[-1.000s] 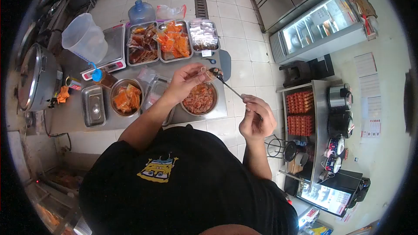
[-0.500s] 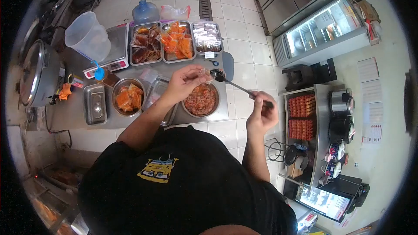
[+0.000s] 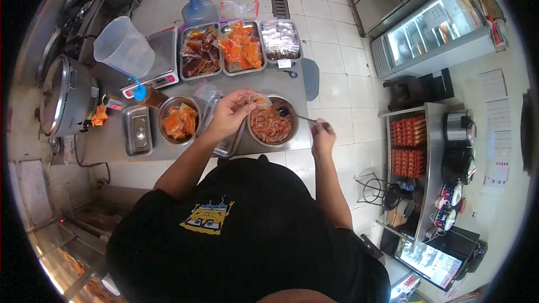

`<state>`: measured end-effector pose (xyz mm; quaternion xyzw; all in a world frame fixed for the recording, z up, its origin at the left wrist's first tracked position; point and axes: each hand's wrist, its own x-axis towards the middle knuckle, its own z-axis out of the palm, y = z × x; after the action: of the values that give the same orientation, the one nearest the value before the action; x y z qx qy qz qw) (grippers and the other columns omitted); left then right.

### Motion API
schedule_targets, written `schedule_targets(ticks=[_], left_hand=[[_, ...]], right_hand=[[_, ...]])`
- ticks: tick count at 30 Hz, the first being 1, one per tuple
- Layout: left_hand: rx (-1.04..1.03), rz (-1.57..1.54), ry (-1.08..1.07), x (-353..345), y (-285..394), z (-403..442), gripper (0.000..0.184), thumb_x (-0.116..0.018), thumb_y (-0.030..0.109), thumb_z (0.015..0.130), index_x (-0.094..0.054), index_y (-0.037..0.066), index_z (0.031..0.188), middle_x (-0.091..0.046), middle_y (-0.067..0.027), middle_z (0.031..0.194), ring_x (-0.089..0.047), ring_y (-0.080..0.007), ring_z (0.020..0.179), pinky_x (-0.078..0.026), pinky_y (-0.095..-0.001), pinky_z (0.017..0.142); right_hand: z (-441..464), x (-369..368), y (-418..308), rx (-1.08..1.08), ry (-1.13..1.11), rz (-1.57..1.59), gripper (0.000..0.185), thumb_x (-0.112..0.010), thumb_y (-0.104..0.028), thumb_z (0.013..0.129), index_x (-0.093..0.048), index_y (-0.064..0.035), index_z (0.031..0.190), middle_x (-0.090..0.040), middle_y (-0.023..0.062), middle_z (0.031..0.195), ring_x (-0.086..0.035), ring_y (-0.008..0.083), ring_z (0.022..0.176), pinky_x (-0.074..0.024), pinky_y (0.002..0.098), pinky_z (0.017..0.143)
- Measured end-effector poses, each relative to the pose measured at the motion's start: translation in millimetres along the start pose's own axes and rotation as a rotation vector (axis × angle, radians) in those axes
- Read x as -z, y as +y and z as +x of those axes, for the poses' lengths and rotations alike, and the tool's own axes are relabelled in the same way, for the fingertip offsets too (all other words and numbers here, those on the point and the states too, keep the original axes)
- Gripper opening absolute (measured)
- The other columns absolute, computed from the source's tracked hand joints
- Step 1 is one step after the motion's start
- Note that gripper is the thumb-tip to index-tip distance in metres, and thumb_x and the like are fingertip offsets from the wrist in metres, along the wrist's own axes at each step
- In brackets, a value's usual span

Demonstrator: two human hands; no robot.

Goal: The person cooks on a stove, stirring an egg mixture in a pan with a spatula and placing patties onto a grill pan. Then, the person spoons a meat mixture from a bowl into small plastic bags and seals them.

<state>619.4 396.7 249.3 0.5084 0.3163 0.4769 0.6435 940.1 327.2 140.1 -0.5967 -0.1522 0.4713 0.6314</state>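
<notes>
My left hand (image 3: 231, 113) pinches a small clear plastic bag (image 3: 260, 100) whose rounded mouth is held open. It hangs above the left rim of a round steel bowl (image 3: 251, 134) full of reddish chopped meat or similar food (image 3: 272, 125). Closed around the handle of a dark spoon (image 3: 302, 117) is my right hand (image 3: 323, 137), to the right of the bowl. The spoon's head is over the food, near the bag; whether it touches the food I cannot tell.
Behind the bowl stand steel trays of brown packets (image 3: 200, 53), orange packets (image 3: 242, 47) and silvery packets (image 3: 279, 39). To the left are a bowl of orange packets (image 3: 179, 122), an oblong steel pan (image 3: 137, 129), a blue-capped bottle (image 3: 149, 95), a scale (image 3: 163, 56) and a clear jug (image 3: 123, 47).
The spoon has moved from the mouth of the bag down over the food bowl, with my right hand lowered and shifted left. My left hand still holds the bag.
</notes>
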Motion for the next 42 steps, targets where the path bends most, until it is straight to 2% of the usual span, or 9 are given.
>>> schedule_targets(ticks=[2,6,9,14,21,26,28,39,42], left_hand=[[-0.016,0.003,-0.03,-2.4,6.0,-8.5,0.031,-0.061,-0.001,0.098,-0.055,-0.002,0.128,-0.067,-0.011,0.121,-0.064,-0.017,0.113,-0.051,-0.0304,0.1],[0.004,-0.03,-0.022,-13.8,17.2,-25.4,0.031,-0.06,-0.006,0.096,-0.055,-0.003,0.127,-0.058,-0.0112,0.128,-0.059,-0.0201,0.122,-0.049,-0.0333,0.105],[-0.047,-0.036,-0.086,-23.7,17.2,-36.1,0.033,-0.06,-0.008,0.095,-0.055,-0.003,0.127,-0.052,-0.0123,0.133,-0.056,-0.0239,0.127,-0.046,-0.0377,0.109],[-0.136,-0.043,-0.202,-34.1,14.1,-43.9,0.036,-0.062,-0.009,0.092,-0.055,-0.003,0.126,-0.046,-0.0148,0.136,-0.052,-0.0286,0.132,-0.045,-0.0427,0.112],[-0.166,0.474,-0.157,-25.5,48.6,-49.6,0.035,-0.072,-0.005,0.087,-0.066,-0.002,0.121,-0.058,-0.0123,0.117,-0.058,-0.021,0.11,-0.047,-0.0338,0.097],[0.144,0.311,-0.182,-18.3,58.9,-63.1,0.034,-0.071,-0.002,0.088,-0.067,-0.003,0.122,-0.066,-0.0105,0.108,-0.063,-0.0174,0.1,-0.049,-0.0314,0.094],[0.37,-0.103,-0.131,-14.8,60.7,-66.4,0.033,-0.071,-0.003,0.088,-0.067,-0.005,0.121,-0.066,-0.01,0.111,-0.064,-0.0168,0.104,-0.051,-0.0305,0.093],[0.173,0.026,0.041,-30.8,50.8,-68.7,0.018,-0.075,-0.004,0.084,-0.066,-0.003,0.099,-0.069,-0.0052,0.091,-0.067,-0.0132,0.081,-0.054,-0.0271,0.073],[0.001,0.395,0.165,-45.1,49.5,-60.5,0.017,-0.074,-0.006,0.077,-0.066,-0.002,0.092,-0.068,-0.0046,0.084,-0.064,-0.0114,0.072,-0.052,-0.0254,0.065]], right_hand=[[-3.9,-0.5,23.4,-0.079,-0.017,-0.357,0.05,-0.076,-0.016,0.091,-0.053,0.0106,0.127,-0.065,0.0169,0.105,-0.067,0.0214,0.092,-0.0576,0.033,0.081],[-52.1,-46.0,-32.3,0.442,-0.167,-0.762,0.039,-0.068,-0.015,0.097,-0.057,0.0082,0.126,-0.069,0.015,0.1,-0.067,0.0215,0.085,-0.0555,0.0319,0.078],[-107.3,-83.4,-95.2,0.009,-0.552,-0.449,0.023,-0.059,-0.012,0.103,-0.066,0.0057,0.117,-0.071,0.0121,0.096,-0.067,0.0183,0.08,-0.0538,0.029,0.072],[-134.1,-97.0,-115.2,-0.449,-0.609,0.008,0.024,-0.064,-0.011,0.1,-0.066,0.0047,0.118,-0.07,0.0073,0.097,-0.067,0.0146,0.081,-0.0543,0.0264,0.071],[-138.3,-99.7,-106.8,-0.613,-0.656,0.06,0.023,-0.067,-0.008,0.097,-0.065,0.0032,0.118,-0.069,0.0097,0.101,-0.067,0.0157,0.084,-0.0561,0.0278,0.077],[-136.6,-100.0,-101.3,-0.564,-0.722,-0.008,0.018,-0.076,-0.009,0.091,-0.067,0.001,0.103,-0.071,0.0092,0.096,-0.069,0.0166,0.084,-0.0571,0.0281,0.075],[-135.8,-101.1,-104.8,-0.501,-0.758,-0.076,0.017,-0.077,-0.01,0.09,-0.068,0.0009,0.1,-0.071,0.0087,0.092,-0.07,0.0165,0.082,-0.057,0.028,0.073],[-143.1,-111.5,-122.6,-0.327,-0.824,-0.175,0.012,-0.077,-0.009,0.089,-0.071,0.0002,0.093,-0.072,0.0095,0.082,-0.068,0.0158,0.067,-0.054,0.0271,0.059],[-144.6,-115.2,-102.5,0.046,-0.598,-0.433,0.009,-0.076,-0.005,0.084,-0.069,0.0013,0.083,-0.072,0.008,0.079,-0.069,0.015,0.069,-0.0552,0.0297,0.063]])
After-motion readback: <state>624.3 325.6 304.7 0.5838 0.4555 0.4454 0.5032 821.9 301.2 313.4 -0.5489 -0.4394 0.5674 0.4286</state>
